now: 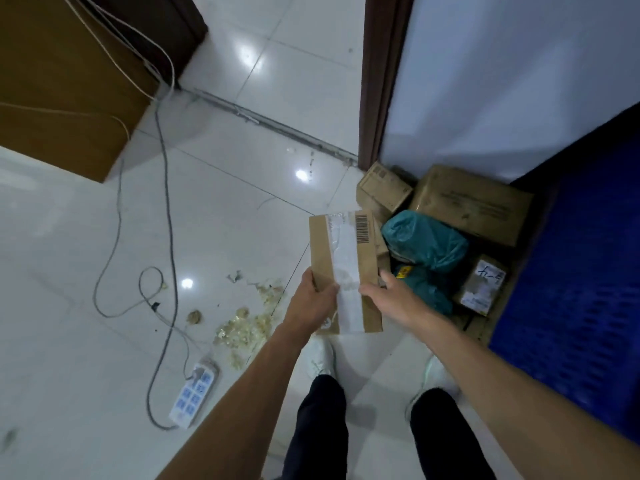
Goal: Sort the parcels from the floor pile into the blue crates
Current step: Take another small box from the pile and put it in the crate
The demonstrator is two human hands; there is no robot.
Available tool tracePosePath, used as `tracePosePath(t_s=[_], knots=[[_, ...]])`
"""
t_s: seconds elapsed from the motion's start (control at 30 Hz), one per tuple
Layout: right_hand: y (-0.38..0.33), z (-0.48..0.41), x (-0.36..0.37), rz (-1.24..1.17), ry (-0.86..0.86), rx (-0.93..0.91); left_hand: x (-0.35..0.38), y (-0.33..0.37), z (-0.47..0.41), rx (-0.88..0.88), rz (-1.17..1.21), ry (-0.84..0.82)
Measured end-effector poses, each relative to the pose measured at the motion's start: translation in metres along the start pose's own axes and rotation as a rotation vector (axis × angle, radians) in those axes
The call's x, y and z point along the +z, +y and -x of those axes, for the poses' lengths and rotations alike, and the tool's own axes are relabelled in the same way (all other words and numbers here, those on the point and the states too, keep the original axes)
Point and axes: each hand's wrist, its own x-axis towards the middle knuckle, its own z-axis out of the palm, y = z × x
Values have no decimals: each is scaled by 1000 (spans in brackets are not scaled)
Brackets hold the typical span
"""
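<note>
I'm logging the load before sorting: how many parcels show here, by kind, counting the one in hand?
Brown cardboard boxes: 4 (held box, small box, large box, hand-marked box)
Teal plastic bags: 2 (upper bag, lower bag)
Total: 6 clearly visible; more may lie hidden underneath.

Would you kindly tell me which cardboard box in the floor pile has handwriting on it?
The small box nearest the blue crate, right of the teal bag: black handwritten marks on its top. The two boxes behind show only faint print.
</note>
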Motion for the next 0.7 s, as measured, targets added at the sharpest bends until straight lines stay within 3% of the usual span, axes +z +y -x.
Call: tracePosePath(t_s=[0.37,0.7], knots=[[-60,214,-129,-163,239,-206,53,159,181,357,-127,72],[-35,342,-297,-444,536,-358,173,276,307,855,-387,19]])
